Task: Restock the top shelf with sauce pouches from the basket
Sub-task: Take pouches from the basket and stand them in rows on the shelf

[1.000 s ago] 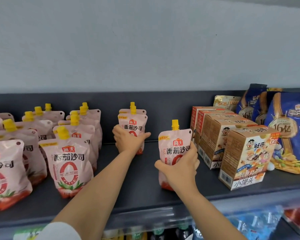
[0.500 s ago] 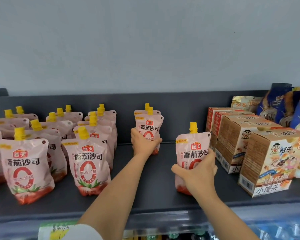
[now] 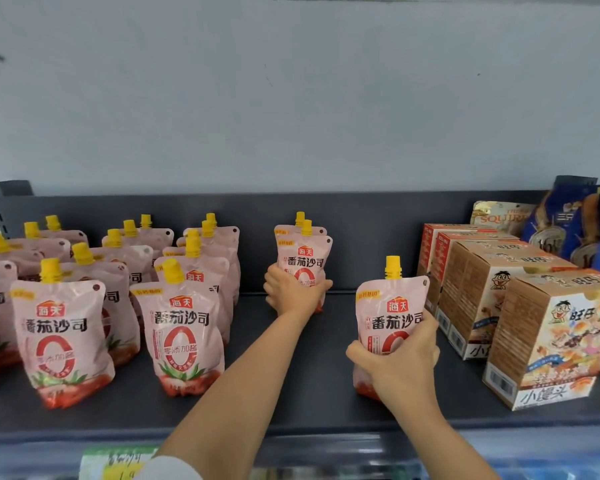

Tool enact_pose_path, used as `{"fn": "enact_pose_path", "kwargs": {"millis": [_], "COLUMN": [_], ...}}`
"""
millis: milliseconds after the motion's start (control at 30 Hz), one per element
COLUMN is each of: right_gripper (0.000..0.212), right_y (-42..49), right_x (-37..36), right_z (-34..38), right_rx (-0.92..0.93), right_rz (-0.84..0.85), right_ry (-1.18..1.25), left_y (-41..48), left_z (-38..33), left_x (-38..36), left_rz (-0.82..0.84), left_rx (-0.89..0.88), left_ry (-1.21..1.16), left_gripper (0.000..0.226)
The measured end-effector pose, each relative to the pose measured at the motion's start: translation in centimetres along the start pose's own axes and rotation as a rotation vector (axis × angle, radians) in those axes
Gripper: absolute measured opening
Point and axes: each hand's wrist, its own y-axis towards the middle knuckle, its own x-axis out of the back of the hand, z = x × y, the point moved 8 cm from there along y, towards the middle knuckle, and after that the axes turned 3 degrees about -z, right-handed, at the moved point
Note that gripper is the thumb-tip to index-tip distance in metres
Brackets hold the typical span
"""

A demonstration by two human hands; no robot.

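My left hand [image 3: 291, 289] grips a pink sauce pouch [image 3: 305, 258] with a yellow cap, upright near the back of the dark top shelf [image 3: 291, 393]; a second pouch stands right behind it. My right hand [image 3: 399, 358] holds another pink pouch [image 3: 392, 310] upright on the shelf, closer to the front and just left of the cartons. Several rows of the same pouches [image 3: 181, 327] fill the shelf's left half. The basket is not in view.
Brown snack cartons [image 3: 548, 337] stand in a row on the right of the shelf, with blue snack bags [image 3: 568, 220] behind them. A grey wall rises behind the shelf. Bottles and a price label [image 3: 118, 462] show on the level below.
Both hands keep hold of their pouches in about the same places on the shelf. My head has turned left, so more pouches show at left and fewer bags at right.
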Motion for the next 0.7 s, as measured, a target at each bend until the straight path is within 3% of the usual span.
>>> {"fn": "enact_pose_path", "kwargs": {"millis": [167, 267, 433, 567, 633, 700], "right_gripper": [0.082, 0.081, 0.084, 0.099, 0.103, 0.101], "right_y": [-0.1, -0.2, -0.4, -0.2, -0.3, -0.3], "right_x": [0.2, 0.2, 0.4, 0.6, 0.5, 0.3], "right_z": [0.5, 0.5, 0.7, 0.4, 0.4, 0.6], "right_rx": [0.015, 0.023, 0.038, 0.039, 0.033, 0.035], "right_rz": [-0.013, -0.009, 0.021, 0.07, 0.097, 0.142], "right_ry": [-0.01, -0.006, 0.017, 0.056, 0.093, 0.124], "left_y": [-0.9, -1.7, -4.3, -7.5, -9.7, -11.5], "left_z": [0.2, -0.4, -2.8, -3.4, -3.8, -4.3], "left_x": [0.7, 1.7, 4.9, 5.6, 6.0, 6.1], "left_rz": [0.158, 0.176, 0.138, 0.548, 0.691, 0.732], "left_rx": [0.065, 0.014, -0.173, -0.233, -0.31, -0.415], "left_ry": [0.195, 0.235, 0.146, -0.204, -0.272, -0.276], "left_gripper": [0.14, 0.14, 0.102, 0.038, 0.025, 0.025]}}
